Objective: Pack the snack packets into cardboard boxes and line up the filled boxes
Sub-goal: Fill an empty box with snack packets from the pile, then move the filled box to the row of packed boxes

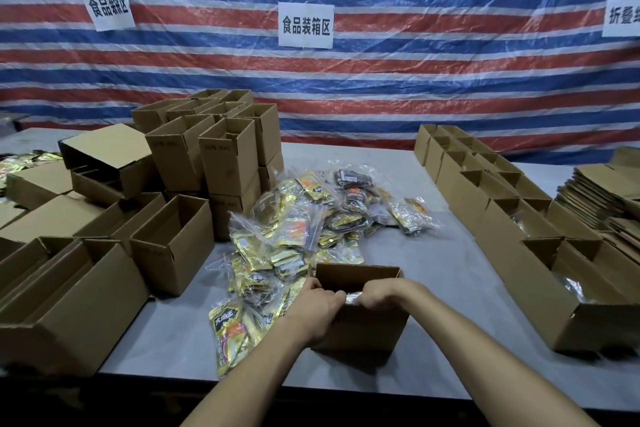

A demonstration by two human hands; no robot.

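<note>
Snack packets [294,229] against box [360,319]

Dim even light, soft focus, wide-angle bending at edges

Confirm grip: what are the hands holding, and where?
Left hand and right hand both pinch a shiny snack packet by its top edge, at the near rim of the open cardboard box.

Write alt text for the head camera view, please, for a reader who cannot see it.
A left hand and right hand grip a shiny snack packet at the near rim of an open cardboard box on a grey table. Loose packets lie behind it, with empty boxes at left and a row of boxes at right.
</note>
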